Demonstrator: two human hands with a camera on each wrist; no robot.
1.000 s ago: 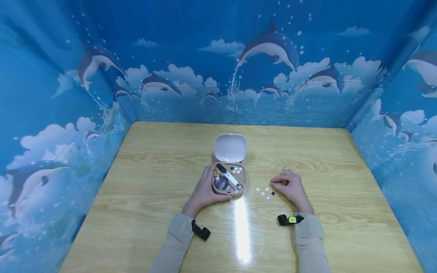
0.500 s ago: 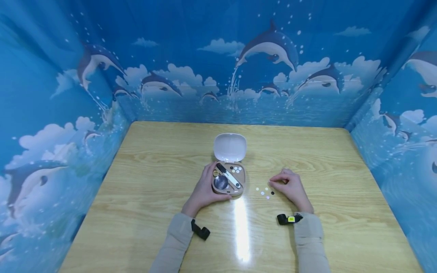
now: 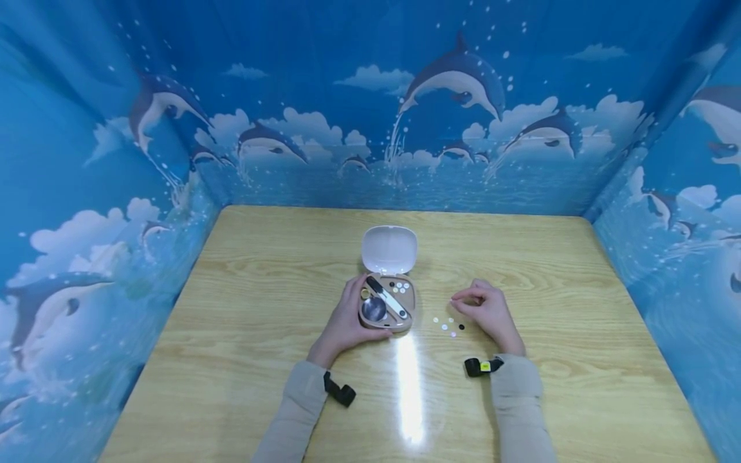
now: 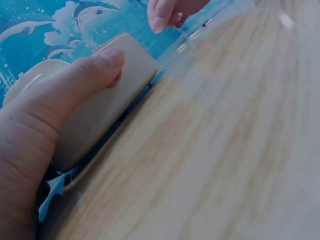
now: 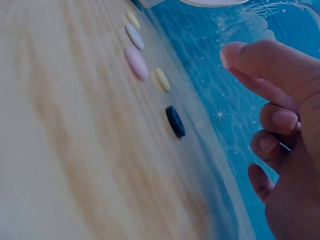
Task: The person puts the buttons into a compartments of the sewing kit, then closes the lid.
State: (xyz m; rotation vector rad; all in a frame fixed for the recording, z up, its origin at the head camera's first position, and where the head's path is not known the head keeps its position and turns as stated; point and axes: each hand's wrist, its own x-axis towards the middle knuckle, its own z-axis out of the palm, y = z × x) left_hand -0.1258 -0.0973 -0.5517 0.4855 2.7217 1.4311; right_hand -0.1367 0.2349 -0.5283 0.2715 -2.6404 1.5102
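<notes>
A small beige sewing case [image 3: 410, 315] lies on the table with its white lid [image 3: 390, 249] raised at the back. My left hand [image 3: 349, 319] grips it by the left side, the thumb [image 4: 102, 70] along its front wall. Inside are a black-and-white slim tool [image 3: 393, 303], a round dark shiny disc [image 3: 373, 309], a small gold piece [image 3: 365, 294] and several buttons [image 3: 399, 285]. My right hand [image 3: 484, 310] is above the table, thumb and forefinger tips together. A tiny pale speck at the tips looks like a button, mostly hidden.
Several loose buttons lie between the case and my right hand: a black one [image 5: 175, 121], a pink one [image 5: 136, 63], a whitish one [image 5: 134, 36] and yellowish ones [image 5: 162, 80]. A blue dolphin-print curtain [image 3: 324, 167] surrounds the wood-grain table [image 3: 278, 257].
My right hand has risen slightly away from the loose buttons and shifted a little left toward the case, fingertips still together. The left hand keeps its grip on the case.
</notes>
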